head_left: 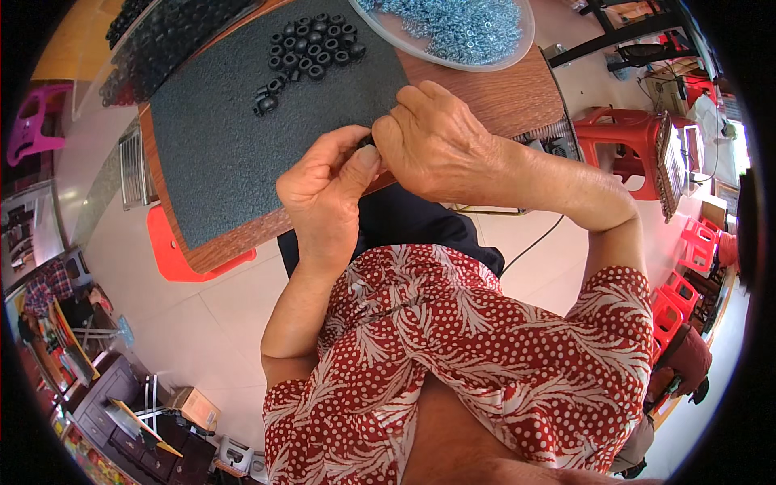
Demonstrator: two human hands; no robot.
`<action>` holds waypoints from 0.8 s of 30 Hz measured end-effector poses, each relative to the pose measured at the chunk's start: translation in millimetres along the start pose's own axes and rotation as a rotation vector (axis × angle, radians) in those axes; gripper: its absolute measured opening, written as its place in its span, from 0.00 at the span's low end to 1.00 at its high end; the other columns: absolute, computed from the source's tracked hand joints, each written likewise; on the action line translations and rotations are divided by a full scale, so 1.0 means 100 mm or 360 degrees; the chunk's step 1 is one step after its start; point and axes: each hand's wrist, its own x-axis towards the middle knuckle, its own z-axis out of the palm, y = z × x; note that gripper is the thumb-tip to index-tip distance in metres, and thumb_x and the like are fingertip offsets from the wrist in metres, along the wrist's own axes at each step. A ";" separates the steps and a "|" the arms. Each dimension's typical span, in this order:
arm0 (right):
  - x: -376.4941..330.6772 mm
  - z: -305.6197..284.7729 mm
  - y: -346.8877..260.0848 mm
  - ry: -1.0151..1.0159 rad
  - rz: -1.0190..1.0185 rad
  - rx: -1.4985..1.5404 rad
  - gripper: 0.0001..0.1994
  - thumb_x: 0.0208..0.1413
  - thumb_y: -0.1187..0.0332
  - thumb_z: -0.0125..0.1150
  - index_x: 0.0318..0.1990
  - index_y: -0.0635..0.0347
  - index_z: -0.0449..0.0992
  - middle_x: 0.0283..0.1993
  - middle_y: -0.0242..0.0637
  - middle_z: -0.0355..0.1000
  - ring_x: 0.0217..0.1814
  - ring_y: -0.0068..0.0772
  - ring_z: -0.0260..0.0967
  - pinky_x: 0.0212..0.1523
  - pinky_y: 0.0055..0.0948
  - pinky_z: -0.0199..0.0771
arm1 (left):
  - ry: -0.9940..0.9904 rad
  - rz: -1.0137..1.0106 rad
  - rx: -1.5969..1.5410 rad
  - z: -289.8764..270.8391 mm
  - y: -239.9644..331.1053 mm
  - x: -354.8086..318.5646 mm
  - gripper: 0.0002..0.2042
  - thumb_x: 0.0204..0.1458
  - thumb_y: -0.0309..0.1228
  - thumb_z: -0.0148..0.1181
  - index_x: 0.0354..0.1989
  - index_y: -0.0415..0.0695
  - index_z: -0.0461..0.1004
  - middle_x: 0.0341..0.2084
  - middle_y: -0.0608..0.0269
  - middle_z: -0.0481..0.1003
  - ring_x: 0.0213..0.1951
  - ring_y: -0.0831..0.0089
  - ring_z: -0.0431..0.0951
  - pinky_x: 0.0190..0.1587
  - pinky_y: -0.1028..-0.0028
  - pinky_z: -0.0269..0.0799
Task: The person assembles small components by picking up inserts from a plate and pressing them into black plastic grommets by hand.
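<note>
My left hand (327, 187) and my right hand (432, 137) meet at the near edge of a dark foam mat (234, 137) on a wooden table (501, 93). Together their fingertips pinch a small black ring-shaped part (365, 142), mostly hidden between thumb and fingers. A cluster of several black rubber rings (311, 44) lies on the mat farther away, with a few loose ones (267, 95) to its left. A clear plastic tray (517, 48) of small silvery-blue metal washers (457, 24) sits at the far right of the table.
A pile of black parts (162, 40) lies at the table's far left. A red plastic stool (622, 141) stands to the right, more red stools (687, 267) further right, a pink stool (36, 121) at left. A cable (533, 242) runs across the tiled floor.
</note>
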 end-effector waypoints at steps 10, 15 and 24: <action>0.05 -0.06 0.03 0.0049 0.0044 0.0143 0.07 0.34 0.68 0.55 0.18 0.59 0.65 0.18 0.35 0.62 0.22 0.30 0.60 0.23 0.28 0.57 | 0.0015 0.0363 0.0235 -0.01 -0.04 0.07 0.10 0.51 0.25 0.59 0.39 0.33 0.73 0.28 0.66 0.74 0.30 0.83 0.72 0.34 0.84 0.70; 0.05 -0.09 0.00 -0.0081 0.0149 0.0250 0.09 0.36 0.67 0.58 0.21 0.63 0.67 0.20 0.35 0.63 0.24 0.32 0.63 0.24 0.28 0.60 | -0.0015 0.0384 0.0228 -0.02 -0.09 0.08 0.10 0.51 0.27 0.60 0.40 0.34 0.74 0.27 0.66 0.74 0.27 0.84 0.71 0.32 0.85 0.69; 0.05 -0.15 -0.01 -0.0119 0.0298 0.0552 0.09 0.36 0.70 0.61 0.23 0.65 0.69 0.22 0.39 0.68 0.27 0.38 0.68 0.27 0.32 0.67 | 0.0011 0.0143 0.0005 -0.01 -0.07 0.06 0.09 0.51 0.25 0.57 0.38 0.33 0.73 0.24 0.63 0.74 0.22 0.81 0.71 0.26 0.83 0.69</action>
